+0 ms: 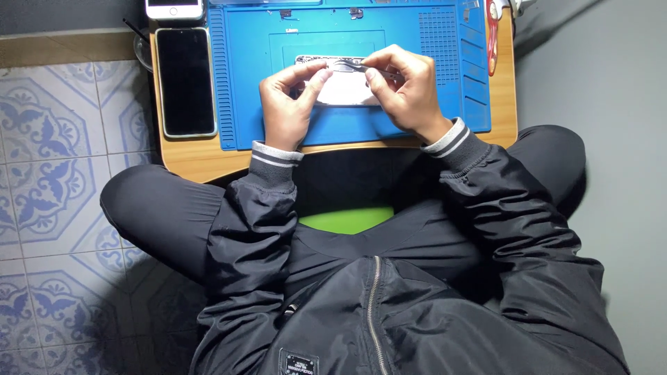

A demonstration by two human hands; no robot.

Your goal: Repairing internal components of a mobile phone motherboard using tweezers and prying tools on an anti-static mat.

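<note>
- Bright, even light falls from above onto the blue work mat [361, 125], which shows sharp and saturated.
- The black jacket [389, 305] gives soft sheen along its folds.
- Dim shadow pools on the tiled floor [48, 208] at lower left.
- Focus holds throughout.

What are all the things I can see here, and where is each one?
opened phone: 1, pale, on the mat under both hands
tweezers: 1, metal, pinched in the right hand
blue mat: 1, blue, on the table
small wooden table: 1, tan, over the lap
black phone: 1, black, left of the mat
white phone: 1, white, top edge
red tool: 1, red, mat's right edge
tiled floor: blue and white, left
left hand: steadies the opened phone
right hand: holds tweezers
</note>
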